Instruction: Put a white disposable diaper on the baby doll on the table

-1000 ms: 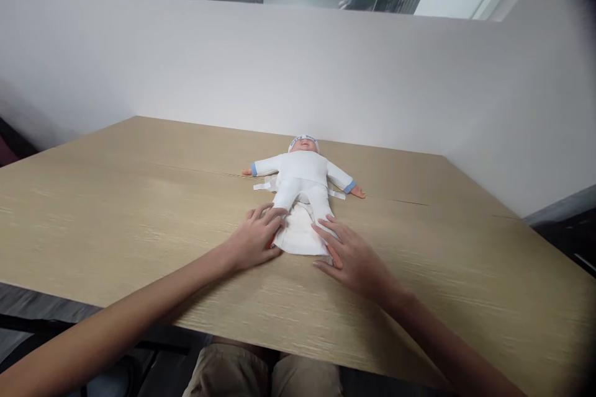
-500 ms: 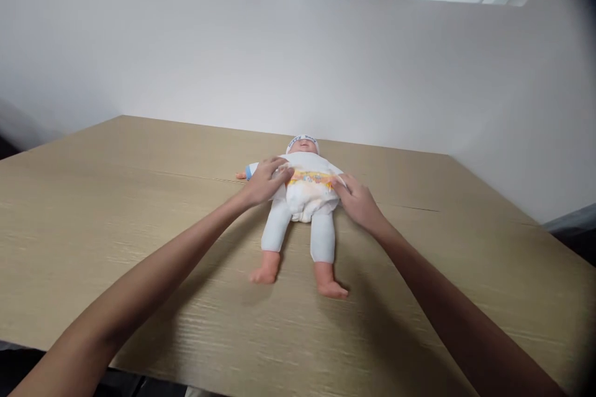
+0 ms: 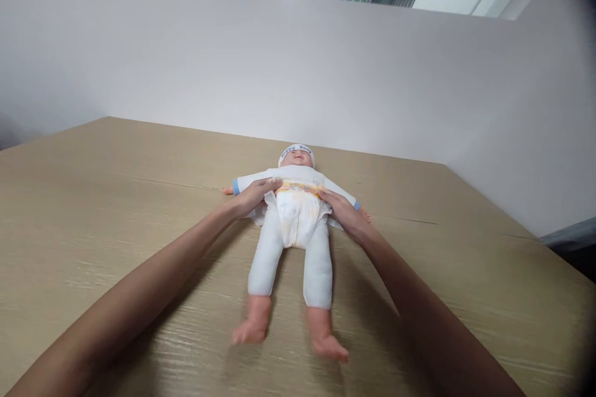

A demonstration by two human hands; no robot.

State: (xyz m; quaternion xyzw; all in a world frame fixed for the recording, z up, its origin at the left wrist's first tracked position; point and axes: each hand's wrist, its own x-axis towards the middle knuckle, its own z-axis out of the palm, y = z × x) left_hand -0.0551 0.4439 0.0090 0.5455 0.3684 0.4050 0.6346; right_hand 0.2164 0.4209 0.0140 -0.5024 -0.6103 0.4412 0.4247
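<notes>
A baby doll (image 3: 298,167) in a white suit and white cap lies on its back on the wooden table (image 3: 116,198), feet toward me. A white diaper (image 3: 297,214) with a yellow printed waistband is folded up over its belly. My left hand (image 3: 251,196) presses the diaper's left side at the doll's waist. My right hand (image 3: 342,211) holds the diaper's right side at the other hip. The doll's bare feet (image 3: 288,335) point at me.
White partition walls (image 3: 279,74) stand behind and to the right of the table. The table's right edge runs near a dark gap (image 3: 572,248).
The diaper went from flat under the doll's legs to folded up over its belly. My hands moved from the doll's feet up to its waist, and the doll now looks closer to me.
</notes>
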